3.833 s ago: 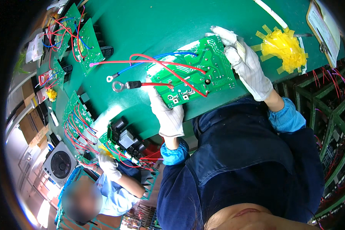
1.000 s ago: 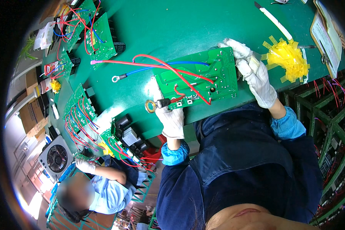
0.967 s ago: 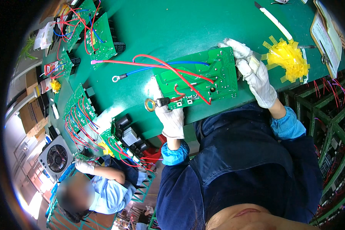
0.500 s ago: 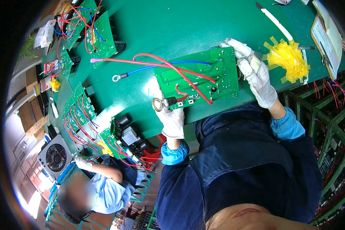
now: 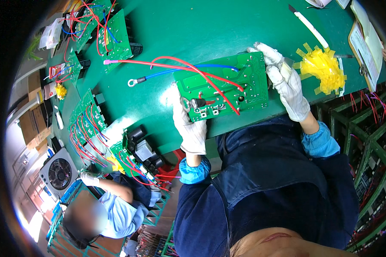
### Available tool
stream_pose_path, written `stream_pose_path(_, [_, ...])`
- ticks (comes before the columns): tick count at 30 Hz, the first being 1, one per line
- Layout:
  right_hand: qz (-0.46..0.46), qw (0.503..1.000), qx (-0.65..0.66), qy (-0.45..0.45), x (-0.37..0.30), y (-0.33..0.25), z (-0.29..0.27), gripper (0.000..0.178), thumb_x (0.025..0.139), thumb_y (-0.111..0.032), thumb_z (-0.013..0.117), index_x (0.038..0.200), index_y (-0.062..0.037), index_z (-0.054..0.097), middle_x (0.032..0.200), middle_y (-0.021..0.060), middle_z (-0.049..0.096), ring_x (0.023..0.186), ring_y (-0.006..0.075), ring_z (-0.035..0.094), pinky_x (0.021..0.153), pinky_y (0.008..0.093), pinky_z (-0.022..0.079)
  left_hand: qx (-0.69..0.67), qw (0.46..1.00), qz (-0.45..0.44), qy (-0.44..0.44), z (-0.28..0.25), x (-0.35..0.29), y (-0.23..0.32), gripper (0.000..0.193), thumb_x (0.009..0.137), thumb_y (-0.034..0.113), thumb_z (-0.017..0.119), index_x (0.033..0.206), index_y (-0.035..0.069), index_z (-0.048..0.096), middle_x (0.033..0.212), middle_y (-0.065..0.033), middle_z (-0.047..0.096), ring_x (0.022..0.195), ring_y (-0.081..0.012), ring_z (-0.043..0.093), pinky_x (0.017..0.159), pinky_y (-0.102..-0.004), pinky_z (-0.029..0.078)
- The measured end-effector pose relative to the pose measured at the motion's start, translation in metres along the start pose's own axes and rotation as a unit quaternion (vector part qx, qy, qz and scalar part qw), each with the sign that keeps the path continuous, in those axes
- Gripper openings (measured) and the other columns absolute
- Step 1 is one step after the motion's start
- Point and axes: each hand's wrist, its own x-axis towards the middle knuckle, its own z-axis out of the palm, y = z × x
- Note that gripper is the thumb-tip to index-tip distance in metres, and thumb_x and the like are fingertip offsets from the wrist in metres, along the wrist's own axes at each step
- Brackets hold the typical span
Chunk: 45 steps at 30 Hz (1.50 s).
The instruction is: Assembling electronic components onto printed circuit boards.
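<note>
A green circuit board [image 5: 227, 81] is held between my two gloved hands above the table, its soldered side showing. My left hand [image 5: 188, 130] grips the board's left edge near a short red cable with a black sleeve and a ring terminal [image 5: 186, 104]. At the right edge, my right hand [image 5: 285, 83] holds on with bent fingers, partly hidden behind the board. Long red wires [image 5: 158, 64] and a blue wire [image 5: 163, 73] run from the board out to the left. The blue one ends in a ring lug [image 5: 132, 82].
Yellow tape strips [image 5: 321, 68] lie in a bunch right of the board, below a white-handled blade [image 5: 309, 26]. A clipboard [image 5: 364, 55] lies at the far right. More wired boards [image 5: 116, 36] stand at left. A co-worker [image 5: 120, 210] sits lower left near a fan [image 5: 60, 173].
The short red cable's ring terminal has turned and shifted right, closer to the board. The board and long wires have moved slightly. My hands keep their grip.
</note>
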Motion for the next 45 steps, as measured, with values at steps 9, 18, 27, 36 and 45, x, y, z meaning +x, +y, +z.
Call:
stream_pose_path(9, [0.116,0.987,0.111,-0.002,0.0,0.007,0.005,0.042,0.102,-0.021,0.047,0.139,-0.0005,0.048,0.117,0.0079,0.061,0.09,0.0134,0.058,0.081,0.0253,0.047,0.074,0.997,0.008,-0.028,-0.01,0.0,-0.007,0.076,0.087,0.004,0.065,0.152,0.001,0.028,0.133,-0.0117,0.056,0.113,-0.0159,0.056,0.098,-0.0292,0.044])
stream_pose_path(18, [0.094,0.992,0.075,0.027,0.007,0.001,0.009,0.044,0.102,-0.022,0.046,0.141,-0.0029,0.048,0.12,0.011,0.062,0.096,0.0187,0.062,0.085,0.0283,0.048,0.06,0.997,0.032,-0.034,-0.01,0.003,-0.013,0.078,0.084,-0.002,0.066,0.152,-0.002,0.027,0.139,-0.0147,0.052,0.119,-0.0178,0.054,0.102,-0.0309,0.043])
stream_pose_path(27, [-0.022,0.986,-0.162,-0.039,0.0,-0.019,-0.012,0.047,0.086,-0.003,0.06,0.132,-0.0134,0.06,0.14,0.0137,0.054,0.11,0.0338,0.064,0.089,0.0338,0.053,0.149,0.985,0.081,-0.038,-0.017,0.005,-0.017,0.08,0.079,-0.006,0.068,0.15,0.0,0.032,0.132,-0.0138,0.053,0.115,-0.0187,0.057,0.098,-0.0304,0.046])
stream_pose_path(36, [-0.131,0.979,-0.147,-0.059,0.016,-0.031,-0.018,0.043,0.079,-0.009,0.071,0.121,-0.0097,0.067,0.128,0.0135,0.063,0.097,0.0295,0.067,0.078,0.0331,0.055,-0.141,0.989,-0.008,-0.037,-0.014,0.001,-0.012,0.074,0.078,-0.005,0.068,0.145,-0.003,0.038,0.145,-0.0164,0.046,0.134,-0.025,0.045,0.11,-0.0366,0.038])
stream_pose_path(45, [0.264,0.959,0.044,0.095,0.004,-0.039,-0.024,0.026,0.092,-0.033,0.064,0.093,-0.0072,0.063,0.059,-0.0008,0.054,0.046,0.005,0.043,0.046,0.0215,0.031,-0.168,0.984,-0.06,-0.005,0.005,-0.006,0.022,0.054,0.083,-0.006,0.065,0.135,-0.003,0.049,0.101,-0.0066,0.059,0.085,-0.0097,0.056,0.077,-0.0238,0.05])
